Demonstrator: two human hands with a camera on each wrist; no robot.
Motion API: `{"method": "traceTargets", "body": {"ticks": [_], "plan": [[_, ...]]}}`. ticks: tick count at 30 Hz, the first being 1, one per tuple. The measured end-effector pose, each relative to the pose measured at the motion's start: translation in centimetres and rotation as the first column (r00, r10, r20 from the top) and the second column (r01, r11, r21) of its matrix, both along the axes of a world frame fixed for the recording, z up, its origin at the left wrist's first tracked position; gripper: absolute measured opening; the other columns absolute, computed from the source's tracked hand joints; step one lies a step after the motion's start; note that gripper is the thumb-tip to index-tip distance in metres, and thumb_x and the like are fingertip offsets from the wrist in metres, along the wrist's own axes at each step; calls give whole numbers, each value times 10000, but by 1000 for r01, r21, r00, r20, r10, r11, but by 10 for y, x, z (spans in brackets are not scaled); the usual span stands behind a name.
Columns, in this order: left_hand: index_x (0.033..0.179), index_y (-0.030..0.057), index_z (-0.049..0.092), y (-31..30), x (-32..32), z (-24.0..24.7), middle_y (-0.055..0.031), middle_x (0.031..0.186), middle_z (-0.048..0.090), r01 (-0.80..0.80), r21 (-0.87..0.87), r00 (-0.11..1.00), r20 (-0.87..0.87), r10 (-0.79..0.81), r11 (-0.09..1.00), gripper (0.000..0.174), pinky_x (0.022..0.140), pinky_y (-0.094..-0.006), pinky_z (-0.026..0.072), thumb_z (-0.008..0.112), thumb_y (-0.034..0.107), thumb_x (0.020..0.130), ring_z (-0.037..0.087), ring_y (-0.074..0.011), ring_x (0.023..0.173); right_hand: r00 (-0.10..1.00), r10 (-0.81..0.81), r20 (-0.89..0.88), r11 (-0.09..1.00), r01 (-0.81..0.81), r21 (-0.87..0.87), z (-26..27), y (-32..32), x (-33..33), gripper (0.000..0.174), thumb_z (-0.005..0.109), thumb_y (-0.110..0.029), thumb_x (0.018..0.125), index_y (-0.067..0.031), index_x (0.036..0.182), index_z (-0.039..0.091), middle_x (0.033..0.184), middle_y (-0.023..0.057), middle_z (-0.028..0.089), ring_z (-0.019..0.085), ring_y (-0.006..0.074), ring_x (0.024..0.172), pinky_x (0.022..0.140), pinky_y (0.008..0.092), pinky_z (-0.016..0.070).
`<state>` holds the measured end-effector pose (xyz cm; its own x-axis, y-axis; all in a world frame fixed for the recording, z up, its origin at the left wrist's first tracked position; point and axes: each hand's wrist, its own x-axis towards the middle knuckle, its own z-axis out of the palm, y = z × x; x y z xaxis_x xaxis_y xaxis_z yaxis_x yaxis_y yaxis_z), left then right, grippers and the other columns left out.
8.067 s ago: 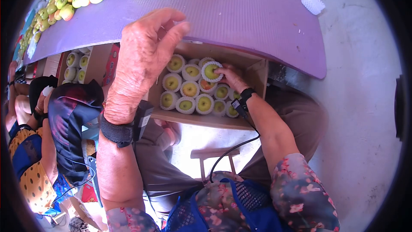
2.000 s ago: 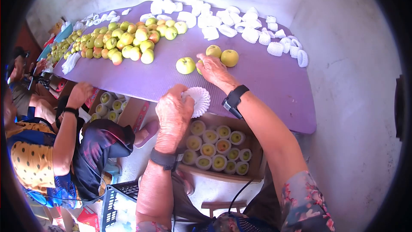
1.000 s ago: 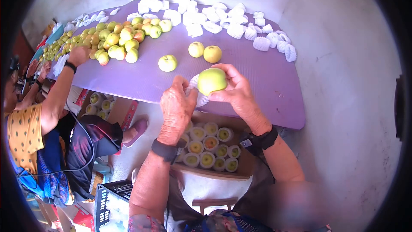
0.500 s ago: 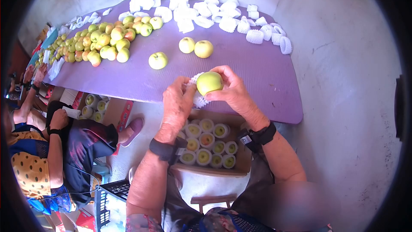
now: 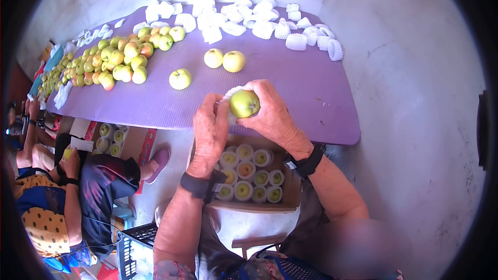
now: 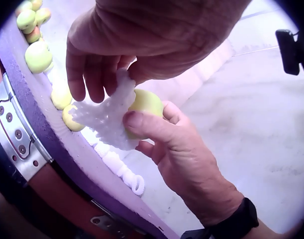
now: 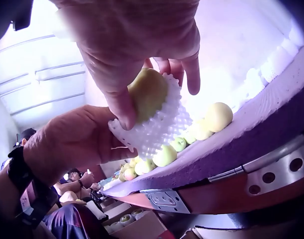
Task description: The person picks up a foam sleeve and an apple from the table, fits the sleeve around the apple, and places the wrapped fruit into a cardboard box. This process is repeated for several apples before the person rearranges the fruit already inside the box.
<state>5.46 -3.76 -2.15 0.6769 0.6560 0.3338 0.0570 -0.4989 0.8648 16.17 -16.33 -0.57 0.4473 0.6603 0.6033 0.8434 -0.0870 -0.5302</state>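
A yellow-green apple (image 5: 244, 103) is gripped by the right hand (image 5: 274, 116) above the near edge of the purple table. Just left of it, the left hand (image 5: 210, 127) pinches a white foam net (image 6: 108, 115), which covers one side of the apple (image 7: 148, 94) in both wrist views. In the left wrist view the right thumb presses on the apple near the net's rim. Three loose apples lie on the table beyond the hands, one at left (image 5: 180, 79) and a touching pair (image 5: 234, 61). Below the hands, a cardboard box (image 5: 293, 193) holds netted apples in rows.
A heap of apples (image 5: 116, 58) covers the table's left part. White foam nets (image 5: 296, 42) lie scattered along its back edge. At the left sits another person (image 5: 49, 223) beside a second box (image 5: 136, 142). A dark crate (image 5: 127, 256) stands on the floor.
Since the earlier frames, the right hand has left the box, picked an apple off the table and brought it to the left hand's foam net. The apple now sits partly in the net.
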Motion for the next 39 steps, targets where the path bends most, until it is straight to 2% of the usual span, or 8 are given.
{"method": "traceTargets", "body": {"ticks": [2, 8, 12, 15, 21, 27, 32, 39], "plan": [[1045, -8, 602, 2, 3, -6, -54, 794, 625, 79, -76, 992, 106, -71, 994, 291, 650, -328, 500, 648, 249, 916, 584, -159, 694, 999, 20, -25, 999, -19, 30, -2, 0, 5, 599, 828, -88, 615, -58, 1115, 500, 1087, 162, 549, 561, 370, 1043, 879, 456, 485], [1266, -19, 490, 0, -2, 8, -202, 1074, 629, 112, -207, 986, -102, -136, 972, 682, 838, -370, 515, 796, 333, 769, 638, -264, 962, 988, 143, 62, 989, -145, 30, -3, 1, 4, 596, 834, -120, 659, -56, 1156, 511, 1138, 159, 546, 562, 358, 1073, 916, 429, 484], [1319, -9, 465, 5, -6, 19, -157, 1139, 616, 298, -508, 955, 165, -248, 808, 666, 866, -356, 504, 763, 284, 801, 609, -228, 1033, 905, 269, -330, 957, -212, 199, -4, 1, 6, 641, 838, -129, 684, -43, 1229, 511, 1154, 127, 575, 587, 268, 1100, 920, 367, 502], [1326, -4, 460, 4, -7, 21, -133, 1164, 600, 378, -572, 918, 330, -218, 727, 640, 877, -349, 496, 738, 267, 817, 587, -208, 1065, 681, 298, -669, 955, -211, 209, -3, 0, 10, 621, 825, -119, 721, -32, 1250, 512, 1142, 103, 597, 592, 182, 1084, 897, 327, 519], [1329, 18, 461, 3, -9, 26, -114, 1164, 592, 411, -598, 902, 374, -214, 688, 613, 884, -341, 486, 716, 278, 836, 581, -195, 1063, 657, 345, -670, 932, -158, 325, -9, 1, 19, 494, 785, -103, 785, -27, 1208, 541, 1092, 93, 626, 612, 140, 1002, 861, 287, 527], [1304, 51, 502, 6, -8, 19, -62, 1151, 602, 436, -598, 897, 351, -270, 672, 558, 867, -303, 468, 697, 300, 845, 577, -153, 1039, 430, 442, -787, 897, -233, 376, -9, -4, 20, 344, 721, -94, 851, -16, 1155, 580, 1019, 43, 650, 614, 117, 926, 823, 259, 508], [1302, 74, 524, 15, -12, 18, -19, 1133, 616, 523, -640, 852, 412, -324, 563, 521, 843, -276, 454, 688, 273, 848, 572, -114, 1012, 415, 451, -790, 891, -263, 370, -7, -8, 26, 283, 687, -80, 859, -15, 1122, 605, 994, 41, 656, 614, 110, 918, 811, 262, 501], [1303, 70, 525, 11, -12, 23, -18, 1141, 618, 439, -614, 898, 318, -304, 656, 531, 886, -275, 453, 708, 245, 836, 579, -122, 1029, 489, 391, -780, 919, -252, 303, -4, -10, 26, 331, 600, 7, 809, 2, 1140, 595, 983, 53, 656, 621, 140, 929, 864, 299, 495]]}}
